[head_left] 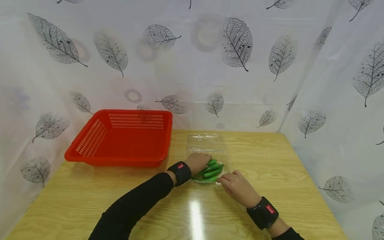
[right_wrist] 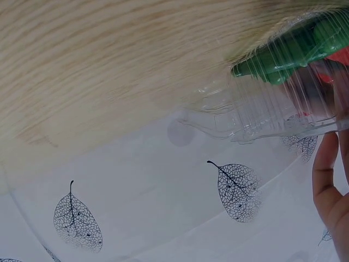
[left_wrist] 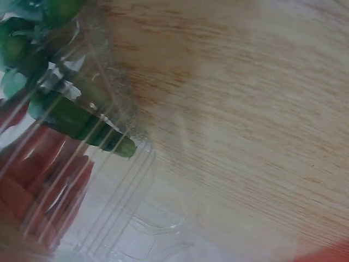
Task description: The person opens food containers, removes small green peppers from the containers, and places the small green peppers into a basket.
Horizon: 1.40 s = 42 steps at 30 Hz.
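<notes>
Several green chili peppers (head_left: 213,173) lie in a clear plastic clamshell box (head_left: 207,144), whose lid is folded back away from me. My left hand (head_left: 198,162) reaches into the box from its left side, at the peppers. Through the clear wall, the left wrist view shows curled fingers beside one pepper (left_wrist: 71,117); whether they hold a pepper is unclear. With thumb and fingers, my right hand (head_left: 238,188) pinches the near right corner of the box. In the right wrist view, its fingers (right_wrist: 325,164) are at the ribbed plastic rim (right_wrist: 256,135).
A red plastic basket (head_left: 120,163) with slotted sides stands at the back left of the wooden table (head_left: 264,156). White sheeting (head_left: 192,83) with a leaf print hangs behind the table and along both sides.
</notes>
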Tool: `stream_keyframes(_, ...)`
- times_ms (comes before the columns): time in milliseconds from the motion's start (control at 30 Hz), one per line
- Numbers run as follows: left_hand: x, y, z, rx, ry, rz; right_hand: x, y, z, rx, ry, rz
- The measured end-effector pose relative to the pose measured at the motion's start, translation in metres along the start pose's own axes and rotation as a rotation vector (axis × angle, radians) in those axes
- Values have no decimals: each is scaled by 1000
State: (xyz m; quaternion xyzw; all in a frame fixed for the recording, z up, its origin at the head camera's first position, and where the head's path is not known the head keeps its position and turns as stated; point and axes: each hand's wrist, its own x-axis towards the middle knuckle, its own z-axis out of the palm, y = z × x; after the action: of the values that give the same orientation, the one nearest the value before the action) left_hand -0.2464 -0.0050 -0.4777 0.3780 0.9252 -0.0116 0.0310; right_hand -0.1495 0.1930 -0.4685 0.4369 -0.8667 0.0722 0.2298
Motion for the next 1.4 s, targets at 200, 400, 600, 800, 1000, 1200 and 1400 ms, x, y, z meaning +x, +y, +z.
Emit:
stream_keyframes(200, 0, 1, -1, -27, -7, -10, 0, 0, 2, -18, 0, -6)
stream_keyframes(400, 1, 1, 4, 5, 48, -3, 0, 0, 2, -39, 0, -11)
stream_keyframes(600, 1, 0, 11, 35, 98, 14, 1, 0, 1, -34, 3, -15)
stream_keyframes(800, 1, 3, 9, 16, 74, -8, 0, 1, 2, -32, 4, -17)
stream_keyframes(1000, -1, 5, 5, 1, 51, -30, 0, 1, 4, -38, 5, -18)
stream_keyframes(1200, -1, 6, 4, -8, 43, -42, 0, 1, 3, -35, 7, -18)
stream_keyframes(1400, -2, 7, -2, -89, 135, -13, 0, 1, 3, -29, 0, -7)
